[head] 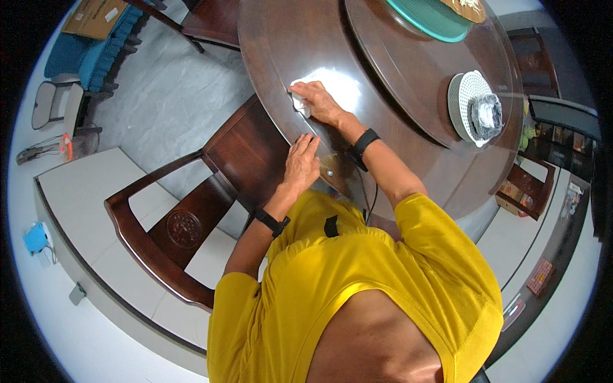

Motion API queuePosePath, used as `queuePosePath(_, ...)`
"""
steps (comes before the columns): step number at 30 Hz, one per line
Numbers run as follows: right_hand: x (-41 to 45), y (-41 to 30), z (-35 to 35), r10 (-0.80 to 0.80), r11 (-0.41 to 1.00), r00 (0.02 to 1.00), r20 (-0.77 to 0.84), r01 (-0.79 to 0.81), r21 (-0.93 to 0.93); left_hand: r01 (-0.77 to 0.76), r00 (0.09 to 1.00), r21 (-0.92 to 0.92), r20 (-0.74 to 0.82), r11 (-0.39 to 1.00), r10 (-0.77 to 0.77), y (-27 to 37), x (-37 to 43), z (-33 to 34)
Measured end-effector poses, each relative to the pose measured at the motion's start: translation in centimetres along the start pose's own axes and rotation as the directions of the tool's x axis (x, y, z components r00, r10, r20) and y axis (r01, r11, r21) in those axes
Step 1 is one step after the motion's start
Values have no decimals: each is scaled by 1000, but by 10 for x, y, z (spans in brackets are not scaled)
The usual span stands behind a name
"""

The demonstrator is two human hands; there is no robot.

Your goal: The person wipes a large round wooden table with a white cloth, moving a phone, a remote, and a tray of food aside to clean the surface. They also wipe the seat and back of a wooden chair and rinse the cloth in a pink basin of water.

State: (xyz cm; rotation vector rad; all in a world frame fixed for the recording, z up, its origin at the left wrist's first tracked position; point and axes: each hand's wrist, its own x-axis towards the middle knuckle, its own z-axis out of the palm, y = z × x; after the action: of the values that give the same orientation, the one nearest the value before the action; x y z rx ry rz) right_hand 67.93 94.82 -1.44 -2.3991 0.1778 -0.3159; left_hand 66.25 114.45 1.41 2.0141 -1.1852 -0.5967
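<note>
My right hand point(320, 102) presses a crumpled white cloth or tissue point(300, 104) onto the glossy top of a round dark wooden table point(287, 43), close to its left rim. Part of the cloth lies hidden under the fingers. Nearer to my body, my left hand point(302, 163) rests with its fingertips at the table's edge and holds nothing that I can see. Bright light reflects off the tabletop just beyond my right hand. Black bands circle both wrists.
A raised round turntable point(407, 62) carries a teal plastic basket point(431, 28) and a white perforated colander point(467, 95) with a plastic-wrapped bundle point(486, 116). A carved wooden chair point(191, 225) stands at my left, its seat reaching the table's rim.
</note>
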Motion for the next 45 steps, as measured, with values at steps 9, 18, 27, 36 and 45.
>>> queuePosePath(9,-21,-13,24,-191,960,980,-63,173,-223,-3,1000,36,-2,999,3,2,-13,11)
queuePosePath(18,-49,-7,0,136,988,971,-197,-119,97,-4,997,13,-78,1000,5,9,-27,15)
queuePosePath(27,-50,-7,-9,402,898,906,-131,-363,248,18,995,2,-102,1000,-17,6,-36,15)
queuePosePath(36,-44,-7,-4,243,969,957,-158,-231,91,17,997,-5,-82,1000,-17,4,-31,7)
queuePosePath(45,-45,-23,7,-41,924,995,-91,3,-384,-24,998,9,-50,1000,24,-4,-22,2)
